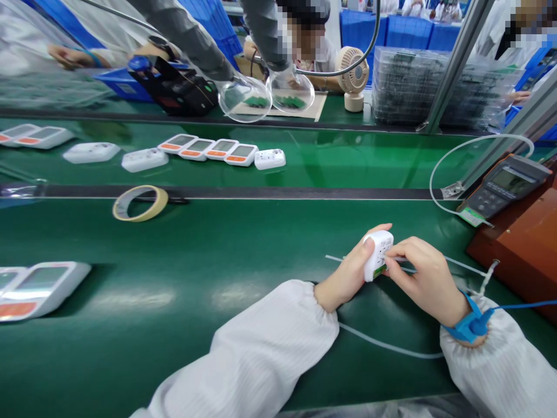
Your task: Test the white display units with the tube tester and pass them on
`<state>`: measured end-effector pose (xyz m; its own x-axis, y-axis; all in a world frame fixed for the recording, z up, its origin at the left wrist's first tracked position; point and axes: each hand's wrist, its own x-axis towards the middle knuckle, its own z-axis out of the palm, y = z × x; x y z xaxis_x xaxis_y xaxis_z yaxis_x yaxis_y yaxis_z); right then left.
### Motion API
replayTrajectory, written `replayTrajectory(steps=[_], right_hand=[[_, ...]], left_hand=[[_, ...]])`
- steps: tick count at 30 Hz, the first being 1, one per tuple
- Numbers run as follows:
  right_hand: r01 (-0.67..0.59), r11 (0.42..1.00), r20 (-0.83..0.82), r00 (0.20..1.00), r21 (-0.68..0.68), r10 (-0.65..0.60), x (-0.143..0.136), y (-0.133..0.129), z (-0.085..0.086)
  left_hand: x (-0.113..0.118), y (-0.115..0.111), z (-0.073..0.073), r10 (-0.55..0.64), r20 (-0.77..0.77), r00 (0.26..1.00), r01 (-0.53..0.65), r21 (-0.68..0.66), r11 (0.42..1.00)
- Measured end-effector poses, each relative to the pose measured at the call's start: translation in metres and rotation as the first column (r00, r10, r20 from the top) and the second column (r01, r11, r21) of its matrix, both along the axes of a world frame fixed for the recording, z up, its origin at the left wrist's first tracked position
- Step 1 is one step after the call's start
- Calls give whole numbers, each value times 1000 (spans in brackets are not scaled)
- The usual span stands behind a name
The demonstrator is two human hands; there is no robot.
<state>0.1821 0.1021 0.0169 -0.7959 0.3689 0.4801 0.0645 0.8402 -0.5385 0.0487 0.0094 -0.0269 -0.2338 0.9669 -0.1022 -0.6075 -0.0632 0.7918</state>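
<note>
Near the right of the green bench, my left hand [350, 271] is wrapped round a small white device [378, 253], thumb on its face. The device is held tilted, with small holes and a green label visible. My right hand [424, 278], a blue strap on its wrist, pinches the end of a thin translucent tube [400, 259] against the device's face. The exact contact point is hidden by my fingertips. More translucent tube [391, 347] lies on the bench below my hands.
White devices with screens [209, 149] line the far green strip. A tape roll [140, 203] and a pen lie at its edge. More devices [43, 287] sit at left. A handheld meter [505, 186] leans by an orange-brown box [522, 244] at right. Other people work across the bench.
</note>
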Motion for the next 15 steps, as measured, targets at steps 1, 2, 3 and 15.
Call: replayTrajectory(steps=[1, 2, 3, 15], right_hand=[[-2, 1000, 0, 1000, -2, 2, 0, 0, 0], [-4, 1000, -2, 1000, -2, 4, 0, 0, 0], [-4, 1000, -5, 1000, -2, 4, 0, -1, 0], [9, 1000, -2, 1000, 7, -9, -1, -2, -3]], left_hand=[[0, 0, -1, -5, -9, 1000, 5, 0, 1000], [0, 0, -2, -9, -17, 1000, 9, 0, 1000], [0, 0, -2, -10, -24, 1000, 10, 0, 1000], [1, 0, -2, -20, -28, 999, 20, -13, 1000]])
